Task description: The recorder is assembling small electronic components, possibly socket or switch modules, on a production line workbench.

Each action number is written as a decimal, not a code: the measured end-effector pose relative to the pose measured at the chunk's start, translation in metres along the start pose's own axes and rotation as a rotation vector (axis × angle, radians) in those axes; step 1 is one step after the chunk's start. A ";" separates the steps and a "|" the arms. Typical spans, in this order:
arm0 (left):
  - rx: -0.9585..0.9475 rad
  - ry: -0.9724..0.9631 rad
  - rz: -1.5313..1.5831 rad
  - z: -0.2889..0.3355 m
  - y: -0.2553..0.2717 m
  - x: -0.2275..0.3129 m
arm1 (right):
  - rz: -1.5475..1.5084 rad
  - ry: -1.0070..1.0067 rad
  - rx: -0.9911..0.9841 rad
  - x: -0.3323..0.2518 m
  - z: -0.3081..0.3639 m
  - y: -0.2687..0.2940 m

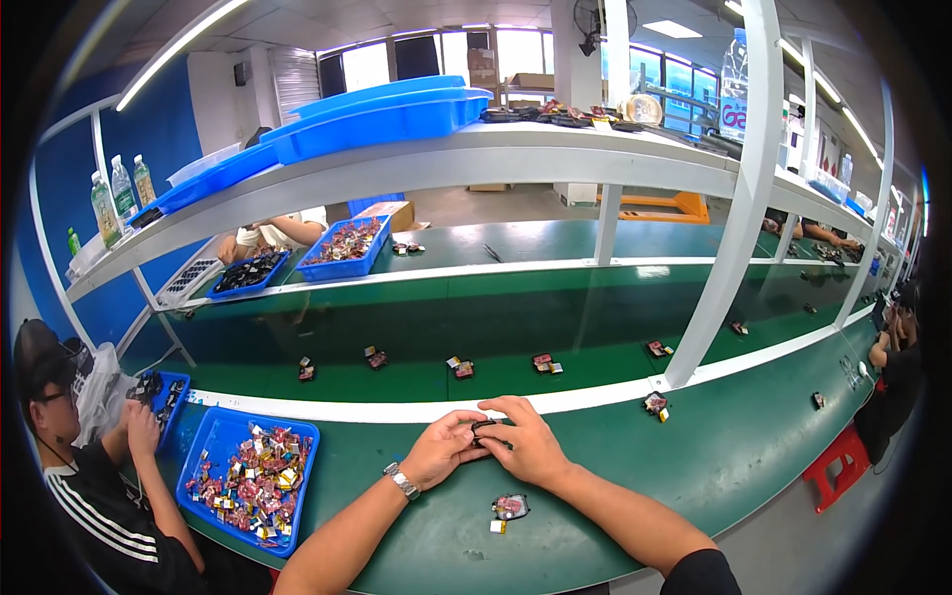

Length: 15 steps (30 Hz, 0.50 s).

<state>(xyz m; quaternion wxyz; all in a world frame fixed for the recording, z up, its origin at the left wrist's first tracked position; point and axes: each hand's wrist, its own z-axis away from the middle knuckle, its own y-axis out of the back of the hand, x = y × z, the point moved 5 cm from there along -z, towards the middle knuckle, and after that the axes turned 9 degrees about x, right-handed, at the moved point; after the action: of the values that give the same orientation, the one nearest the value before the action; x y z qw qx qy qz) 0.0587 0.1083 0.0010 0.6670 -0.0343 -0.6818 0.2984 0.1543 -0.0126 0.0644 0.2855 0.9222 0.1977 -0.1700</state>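
Note:
Both my hands meet over the green bench (436,535). My left hand (441,451), with a metal watch on its wrist, pinches a small black plastic casing (484,428). From the other side the fingers of my right hand (526,444) press on that same casing, covering most of it. Just below my hands lies a black-rimmed casing with a reddish circuit board (510,507), a small silver-and-yellow battery (498,527) beside it. To the left of my forearm stands a blue bin (311,464) heaped with red boards and batteries.
Beyond a white rail (407,409), several board assemblies (459,367) lie spaced along the green belt. A white post (729,213) rises at the right, under a shelf carrying blue trays (382,124). A co-worker (109,496) sits at the left beside another blue bin (175,405).

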 end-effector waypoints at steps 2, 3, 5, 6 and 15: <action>0.008 -0.008 -0.002 0.000 -0.002 0.001 | 0.007 -0.039 0.014 0.000 0.001 -0.001; 0.017 -0.015 -0.005 0.000 -0.003 0.002 | 0.008 -0.038 0.012 -0.001 0.000 -0.001; 0.026 -0.031 0.004 0.000 -0.007 0.003 | -0.019 -0.051 0.010 -0.002 0.000 -0.001; 0.040 -0.047 0.010 0.002 -0.009 0.005 | -0.022 -0.050 0.007 -0.003 0.000 -0.001; 0.028 -0.079 0.058 -0.001 -0.003 -0.002 | 0.056 0.027 0.098 -0.004 -0.003 0.003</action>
<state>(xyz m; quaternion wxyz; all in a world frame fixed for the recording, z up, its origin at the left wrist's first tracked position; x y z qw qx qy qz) 0.0611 0.1052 0.0009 0.6310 -0.0327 -0.7022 0.3283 0.1529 -0.0143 0.0700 0.2421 0.9424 0.1672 -0.1589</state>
